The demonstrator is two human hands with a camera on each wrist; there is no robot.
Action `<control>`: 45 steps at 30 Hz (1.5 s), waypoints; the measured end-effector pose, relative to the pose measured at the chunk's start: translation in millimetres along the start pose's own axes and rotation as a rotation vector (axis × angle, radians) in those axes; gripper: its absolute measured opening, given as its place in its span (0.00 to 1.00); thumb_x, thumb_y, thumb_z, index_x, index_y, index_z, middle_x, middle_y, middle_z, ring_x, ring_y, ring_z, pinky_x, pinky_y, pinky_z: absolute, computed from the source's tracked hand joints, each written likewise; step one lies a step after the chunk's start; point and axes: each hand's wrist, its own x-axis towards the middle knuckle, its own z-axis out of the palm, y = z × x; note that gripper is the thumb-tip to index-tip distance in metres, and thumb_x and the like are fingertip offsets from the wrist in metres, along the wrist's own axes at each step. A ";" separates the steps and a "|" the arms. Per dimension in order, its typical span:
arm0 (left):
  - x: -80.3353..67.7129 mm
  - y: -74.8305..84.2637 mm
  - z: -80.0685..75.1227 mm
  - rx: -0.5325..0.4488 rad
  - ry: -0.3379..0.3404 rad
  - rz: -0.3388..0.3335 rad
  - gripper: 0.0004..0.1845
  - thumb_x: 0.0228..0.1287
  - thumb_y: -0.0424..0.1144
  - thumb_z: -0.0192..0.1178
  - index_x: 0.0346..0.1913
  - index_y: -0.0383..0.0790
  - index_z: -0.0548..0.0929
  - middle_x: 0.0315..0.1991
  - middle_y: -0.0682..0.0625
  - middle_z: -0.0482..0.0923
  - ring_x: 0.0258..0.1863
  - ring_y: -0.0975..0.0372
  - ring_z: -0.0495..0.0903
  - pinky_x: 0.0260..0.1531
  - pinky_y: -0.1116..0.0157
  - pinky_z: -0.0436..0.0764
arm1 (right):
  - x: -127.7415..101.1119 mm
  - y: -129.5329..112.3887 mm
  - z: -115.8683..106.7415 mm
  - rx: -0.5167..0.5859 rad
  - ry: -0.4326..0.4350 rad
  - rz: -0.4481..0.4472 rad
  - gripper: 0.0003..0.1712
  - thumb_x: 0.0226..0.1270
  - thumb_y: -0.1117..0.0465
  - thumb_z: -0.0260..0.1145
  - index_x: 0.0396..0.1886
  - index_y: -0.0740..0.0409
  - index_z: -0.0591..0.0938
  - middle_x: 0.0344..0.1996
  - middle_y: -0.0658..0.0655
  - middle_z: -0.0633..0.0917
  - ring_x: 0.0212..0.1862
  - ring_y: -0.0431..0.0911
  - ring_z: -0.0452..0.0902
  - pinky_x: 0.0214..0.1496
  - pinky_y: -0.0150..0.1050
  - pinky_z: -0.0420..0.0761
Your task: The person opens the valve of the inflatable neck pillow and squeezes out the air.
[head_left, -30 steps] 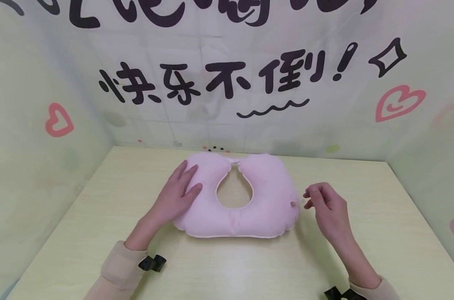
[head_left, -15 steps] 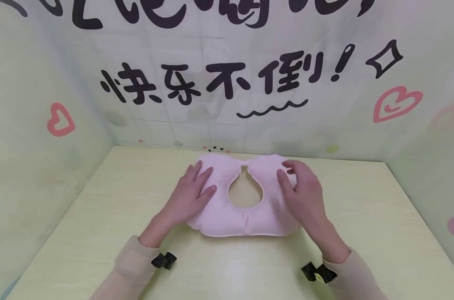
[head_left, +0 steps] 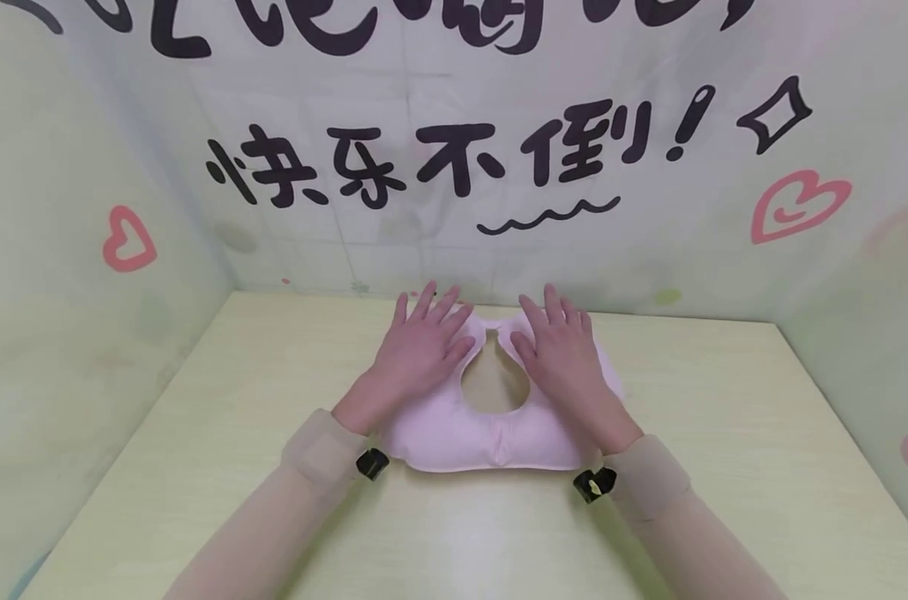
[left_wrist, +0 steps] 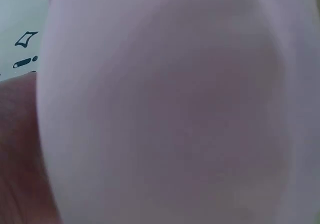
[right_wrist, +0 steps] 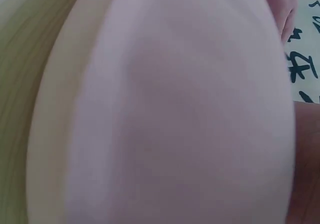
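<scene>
A pink inflated neck pillow (head_left: 454, 442) lies flat on the table, its rounded opening facing up and its two ends meeting at the far side. Over its left arm rests my left hand (head_left: 419, 346), fingers spread and pointing to the back. My right hand (head_left: 566, 350) lies on the right arm in the same way, fingers extended. Both wrist views are nearly filled by the pillow's pink cloth (left_wrist: 165, 109), close to the cameras, so the fingers are mostly hidden there.
The pale wooden table (head_left: 198, 467) runs back to a white printed cloth wall (head_left: 393, 233) with black lettering and hearts. Cloth walls also stand at the left and right. Small black wrist cameras (head_left: 373, 463) sit on both sleeves.
My right hand has come in from the right of the pillow and now lies on its right arm. My left hand has slid forward. The pillow has shifted slightly to the right.
</scene>
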 end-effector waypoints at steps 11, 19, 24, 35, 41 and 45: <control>12.8 -8.0 22.6 -0.038 -0.094 -0.035 0.33 0.83 0.57 0.40 0.81 0.44 0.59 0.82 0.44 0.49 0.81 0.44 0.44 0.75 0.41 0.47 | 2.5 10.2 16.8 -0.128 -0.125 0.045 0.36 0.79 0.45 0.57 0.80 0.55 0.64 0.78 0.70 0.57 0.77 0.68 0.51 0.72 0.72 0.51; 10.3 -9.8 25.5 -0.041 -0.139 -0.063 0.33 0.82 0.59 0.40 0.81 0.47 0.61 0.82 0.45 0.50 0.80 0.43 0.44 0.73 0.35 0.47 | 0.2 12.8 18.2 -0.184 -0.174 0.026 0.37 0.78 0.45 0.58 0.79 0.55 0.65 0.79 0.70 0.57 0.78 0.68 0.50 0.72 0.72 0.51; 9.8 -11.0 25.6 -0.044 -0.174 -0.070 0.34 0.82 0.59 0.39 0.81 0.47 0.60 0.82 0.45 0.49 0.80 0.42 0.43 0.73 0.35 0.47 | -0.1 15.7 21.1 -0.197 -0.190 0.028 0.37 0.76 0.46 0.59 0.79 0.55 0.66 0.79 0.69 0.57 0.78 0.68 0.50 0.72 0.72 0.53; 9.7 -13.1 25.3 -0.074 -0.199 -0.076 0.34 0.82 0.59 0.39 0.82 0.46 0.59 0.82 0.44 0.51 0.80 0.42 0.46 0.74 0.37 0.47 | 0.1 17.4 23.9 -0.204 -0.206 0.027 0.37 0.76 0.46 0.59 0.78 0.55 0.66 0.77 0.69 0.61 0.76 0.67 0.54 0.71 0.72 0.56; 10.0 -13.9 27.5 -0.082 -0.202 -0.082 0.34 0.82 0.59 0.38 0.82 0.47 0.59 0.82 0.44 0.51 0.80 0.42 0.46 0.74 0.37 0.47 | -0.4 17.3 25.3 -0.204 -0.212 0.030 0.38 0.76 0.45 0.60 0.78 0.55 0.66 0.77 0.69 0.62 0.76 0.67 0.55 0.71 0.71 0.56; 10.6 -14.2 28.8 -0.089 -0.198 -0.082 0.34 0.82 0.59 0.37 0.81 0.47 0.59 0.81 0.43 0.51 0.80 0.42 0.46 0.74 0.38 0.47 | 0.0 17.5 26.2 -0.197 -0.218 0.037 0.37 0.76 0.45 0.59 0.78 0.55 0.66 0.77 0.69 0.62 0.76 0.67 0.55 0.71 0.72 0.56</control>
